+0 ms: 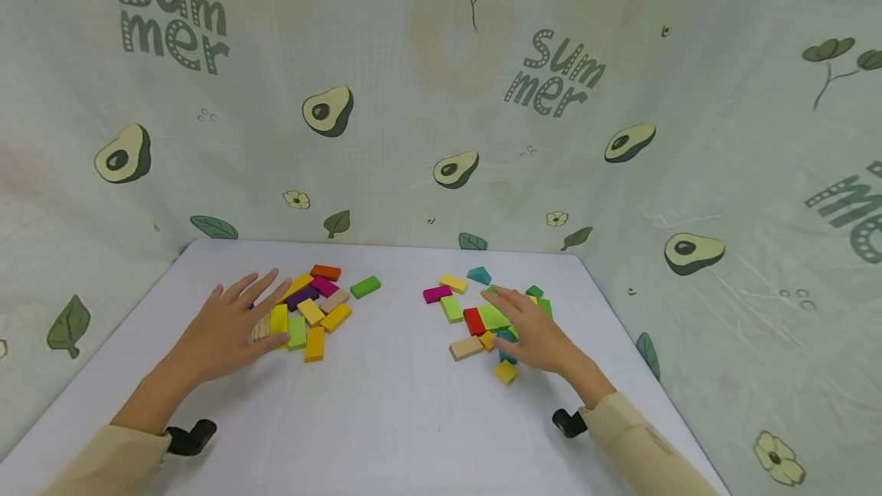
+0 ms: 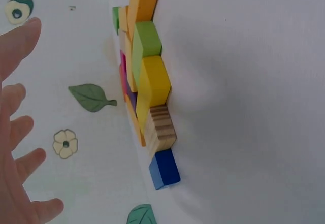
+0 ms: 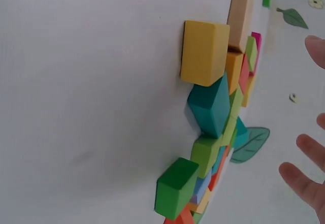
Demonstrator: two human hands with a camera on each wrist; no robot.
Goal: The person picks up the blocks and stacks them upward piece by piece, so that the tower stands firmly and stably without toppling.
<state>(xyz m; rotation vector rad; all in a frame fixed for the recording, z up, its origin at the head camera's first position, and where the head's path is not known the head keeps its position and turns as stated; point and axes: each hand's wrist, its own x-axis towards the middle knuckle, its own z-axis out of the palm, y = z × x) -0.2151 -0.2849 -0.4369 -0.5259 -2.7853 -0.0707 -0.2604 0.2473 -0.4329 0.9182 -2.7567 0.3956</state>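
Observation:
My left hand [image 1: 230, 325] hovers with spread fingers over the near-left side of a group of coloured wooden blocks, holding nothing. In the left wrist view a yellow block [image 2: 155, 84], a striped wood block [image 2: 161, 130] and a blue block [image 2: 165, 169] stand in a row, apart from the fingers [image 2: 30, 165]. Over the right-hand group, my right hand [image 1: 536, 331] is spread too and grips nothing; it hides part of that group. A teal block [image 3: 209, 104], a yellow block [image 3: 204, 53] and a green block [image 3: 176, 188] show in the right wrist view.
Both groups lie on a white table [image 1: 406, 419]. A green block [image 1: 365, 287] lies slightly apart from the left group, and a natural wood block [image 1: 466, 348] at the near edge of the right one. A printed cloth [image 1: 393, 44] hangs behind and at the sides.

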